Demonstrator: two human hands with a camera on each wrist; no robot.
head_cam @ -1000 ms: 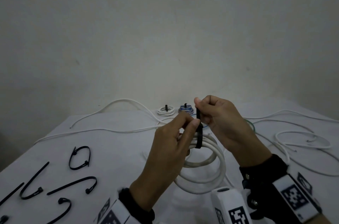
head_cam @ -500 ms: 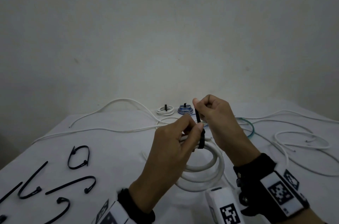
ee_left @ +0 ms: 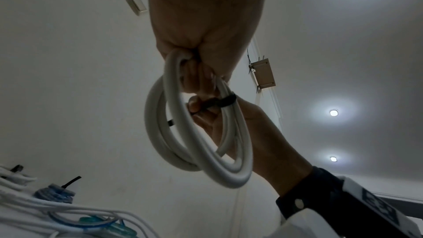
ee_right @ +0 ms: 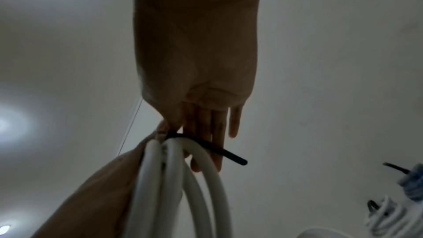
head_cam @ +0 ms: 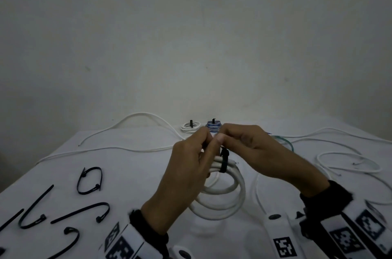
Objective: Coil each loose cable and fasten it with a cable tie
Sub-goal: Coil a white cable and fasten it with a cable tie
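Note:
A white cable coil [head_cam: 229,193] of several turns is held up above the table. My left hand [head_cam: 206,142] grips its top, with the fingers curled round the strands [ee_left: 181,64]. A black cable tie [head_cam: 223,162] is wrapped snugly round the coil's top [ee_left: 225,101]. My right hand [head_cam: 222,135] meets the left one just above the tie and pinches the tie near its head [ee_right: 170,134]. The tie's tail [ee_right: 231,156] sticks out past the right hand's fingers [ee_right: 215,133].
Several spare black cable ties [head_cam: 91,180] lie at the table's left front. Two tied coils, one white [head_cam: 191,127] and one blue [head_cam: 214,125], sit at the back. Loose white cables [head_cam: 347,161] sprawl at the right and one [head_cam: 127,149] across the back left.
My right hand has come down and left until it meets the left hand. The tie, earlier a loose loop with its tail held up, now sits tight round the coil.

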